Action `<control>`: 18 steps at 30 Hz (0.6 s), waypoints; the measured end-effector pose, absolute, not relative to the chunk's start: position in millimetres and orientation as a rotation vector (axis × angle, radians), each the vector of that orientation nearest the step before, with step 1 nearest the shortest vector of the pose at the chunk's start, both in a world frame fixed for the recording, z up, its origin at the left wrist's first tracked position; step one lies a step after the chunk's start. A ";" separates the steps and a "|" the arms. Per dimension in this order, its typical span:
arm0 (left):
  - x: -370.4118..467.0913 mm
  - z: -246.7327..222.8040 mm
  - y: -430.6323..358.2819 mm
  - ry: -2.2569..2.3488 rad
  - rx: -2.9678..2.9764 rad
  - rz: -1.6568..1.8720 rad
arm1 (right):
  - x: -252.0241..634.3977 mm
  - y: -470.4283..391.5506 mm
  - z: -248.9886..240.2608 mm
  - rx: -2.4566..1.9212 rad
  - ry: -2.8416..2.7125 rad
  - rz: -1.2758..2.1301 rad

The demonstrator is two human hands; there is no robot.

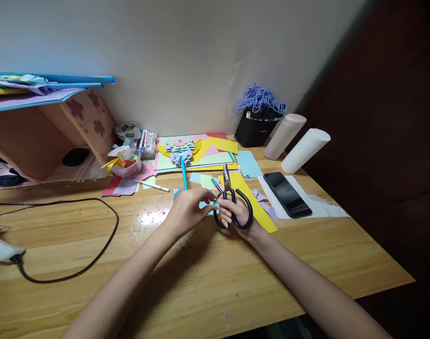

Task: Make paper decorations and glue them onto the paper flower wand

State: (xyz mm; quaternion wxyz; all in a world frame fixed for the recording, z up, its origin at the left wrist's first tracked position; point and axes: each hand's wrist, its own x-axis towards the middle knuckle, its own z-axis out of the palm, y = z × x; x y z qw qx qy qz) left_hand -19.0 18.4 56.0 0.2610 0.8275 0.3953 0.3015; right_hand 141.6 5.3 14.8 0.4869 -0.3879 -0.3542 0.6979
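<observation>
My right hand (236, 211) is wrapped round a pair of scissors (226, 176) with black loop handles, and the blades point away from me. Close against it on the left is my left hand (191, 207), its thumb and fingers drawn together near the scissor handles. What they pinch, if anything, is too small to make out. A thin green piece (216, 184) sticks up between the two hands. Beyond them lies a layered paper flower (180, 146) in pastel colours, with a blue stem (184, 175) running toward my left hand.
Yellow paper (259, 207), purple scraps (267, 207) and a black phone (287, 194) lie on the right. Two white cylinders (304, 150) and a black pouch (259, 127) with blue yarn stand behind. A cardboard box (91, 127), markers (148, 141) and a black cable (112, 235) are on the left.
</observation>
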 end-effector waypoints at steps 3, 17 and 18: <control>-19.4 56.0 19.4 1.071 2.250 0.810 | 140.9 4.9 16.2 -0.951 -0.858 1.691; -22.1 53.6 22.7 1.046 2.277 0.801 | 140.4 3.4 15.5 -0.923 -0.918 1.676; -21.5 54.1 22.8 1.044 2.257 0.813 | 139.5 3.3 15.7 -0.923 -0.925 1.672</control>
